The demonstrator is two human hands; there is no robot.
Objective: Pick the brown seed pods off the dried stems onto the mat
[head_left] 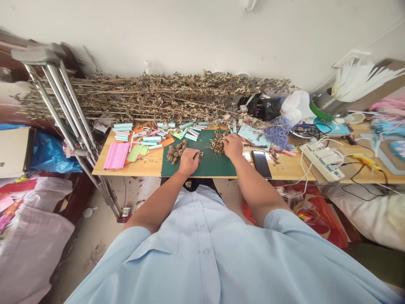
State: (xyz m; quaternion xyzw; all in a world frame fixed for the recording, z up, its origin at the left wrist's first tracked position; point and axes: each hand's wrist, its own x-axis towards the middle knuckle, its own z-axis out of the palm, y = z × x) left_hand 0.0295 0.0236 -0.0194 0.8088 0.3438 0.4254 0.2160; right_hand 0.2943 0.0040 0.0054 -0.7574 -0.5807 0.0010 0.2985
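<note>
My left hand [189, 162] is closed, with a bit of dried leaf showing at its fingertips, above a dark green mat [207, 168]. Just left of it lies a cluster of brown, crumbly balls [176, 153]. My right hand [233, 146] reaches into a loose pile of dried leaves [217, 143] on the mat's right part, its fingers pinched together on some of them. The fingertips of both hands are partly hidden.
Dried stalks with leaves [177, 93] lie along the wall. Pale blue paper rolls [152, 138] and pink sheets [116, 156] sit left. At right are a phone [261, 164], purple string [279, 133] and a power strip [321, 159]. Crutches [68, 109] lean at the table's left.
</note>
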